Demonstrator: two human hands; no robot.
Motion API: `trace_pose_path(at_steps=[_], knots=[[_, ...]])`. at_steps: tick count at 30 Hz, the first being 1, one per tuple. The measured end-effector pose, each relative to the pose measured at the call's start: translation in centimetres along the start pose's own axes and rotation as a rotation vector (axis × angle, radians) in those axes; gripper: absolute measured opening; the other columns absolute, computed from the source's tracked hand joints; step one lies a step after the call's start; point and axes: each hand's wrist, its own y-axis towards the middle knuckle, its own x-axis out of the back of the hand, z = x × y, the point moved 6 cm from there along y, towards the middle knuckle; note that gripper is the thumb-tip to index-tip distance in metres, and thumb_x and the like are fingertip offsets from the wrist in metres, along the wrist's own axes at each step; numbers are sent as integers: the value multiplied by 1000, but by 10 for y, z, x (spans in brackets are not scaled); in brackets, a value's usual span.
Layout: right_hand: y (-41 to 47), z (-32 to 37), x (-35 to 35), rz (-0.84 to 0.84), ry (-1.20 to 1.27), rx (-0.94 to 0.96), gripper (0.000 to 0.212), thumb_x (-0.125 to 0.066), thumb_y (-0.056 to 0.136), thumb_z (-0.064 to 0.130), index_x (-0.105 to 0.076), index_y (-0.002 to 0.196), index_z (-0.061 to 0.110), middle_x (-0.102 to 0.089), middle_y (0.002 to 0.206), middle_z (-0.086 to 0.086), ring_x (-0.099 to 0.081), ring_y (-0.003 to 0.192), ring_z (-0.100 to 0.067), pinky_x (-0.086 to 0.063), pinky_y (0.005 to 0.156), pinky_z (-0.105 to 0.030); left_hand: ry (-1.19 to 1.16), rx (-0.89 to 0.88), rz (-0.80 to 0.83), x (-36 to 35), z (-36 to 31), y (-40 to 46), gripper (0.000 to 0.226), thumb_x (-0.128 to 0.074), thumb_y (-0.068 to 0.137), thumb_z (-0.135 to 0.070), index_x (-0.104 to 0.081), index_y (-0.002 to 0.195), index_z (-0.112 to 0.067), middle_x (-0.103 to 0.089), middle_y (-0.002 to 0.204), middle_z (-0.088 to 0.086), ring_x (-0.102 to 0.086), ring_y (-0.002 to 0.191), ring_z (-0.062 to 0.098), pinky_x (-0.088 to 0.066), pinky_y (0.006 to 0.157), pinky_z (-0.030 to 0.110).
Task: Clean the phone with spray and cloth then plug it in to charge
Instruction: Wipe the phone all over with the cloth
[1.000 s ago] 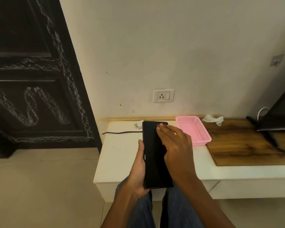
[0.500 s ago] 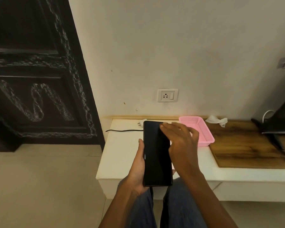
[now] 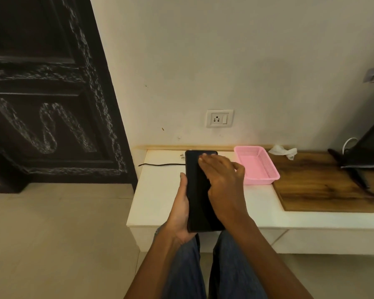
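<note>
Left hand grips the phone from beneath, screen up, presenting it for wiping. Right hand lies flat on the screen, fingers straight; no cloth visible.

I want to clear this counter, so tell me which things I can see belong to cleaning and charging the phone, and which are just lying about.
For the job:
- phone, gripped by the left hand, right hand flat on its screen
- white cloth
- charger plug and black cable
- wall socket

Lying about:
- pink basket
- wooden board
- dark object at far right

No spray bottle in view.
</note>
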Motion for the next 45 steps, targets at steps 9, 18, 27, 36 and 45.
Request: trace_pose_path(at_steps=[9,18,27,36,45], knots=[[-4,-12,-6,31,38,-78,41,-52,72,-6,-68,108,4,-69,111,-10,-62,104,-30,-44,81,-44,10,13,-20,0,7,-3,67,-40,82,-74,-70,114,-23,-67,118,16,-65,109,31,-56,81,41],[-11,-21,-5,13,115,-141,41,-63,67,-15,-65,107,-4,-68,108,-19,-61,100,-39,-48,84,-45,17,32,2,-6,17,-3,63,-43,79,-70,-75,105,-22,-69,114,17,-67,104,29,-58,79,38],[-12,-23,-8,52,131,-160,39,-66,70,-13,-65,108,-5,-67,110,-19,-61,102,-40,-51,84,-49,49,45,-16,-3,18,-1,65,-40,82,-70,-73,108,-22,-71,112,15,-69,101,27,-58,76,36],[-6,-22,-9,49,143,-164,38,-57,70,-14,-66,105,-5,-69,106,-20,-62,98,-40,-51,82,-47,35,21,-37,-1,13,-2,63,-41,81,-69,-75,104,-22,-70,113,15,-68,104,27,-58,82,37],[-15,-17,-14,94,161,-101,41,-63,69,-10,-65,109,-4,-68,109,-19,-62,100,-38,-53,81,-47,35,4,-45,5,10,-5,63,-40,83,-68,-69,112,-20,-70,114,15,-67,105,28,-55,85,38]])
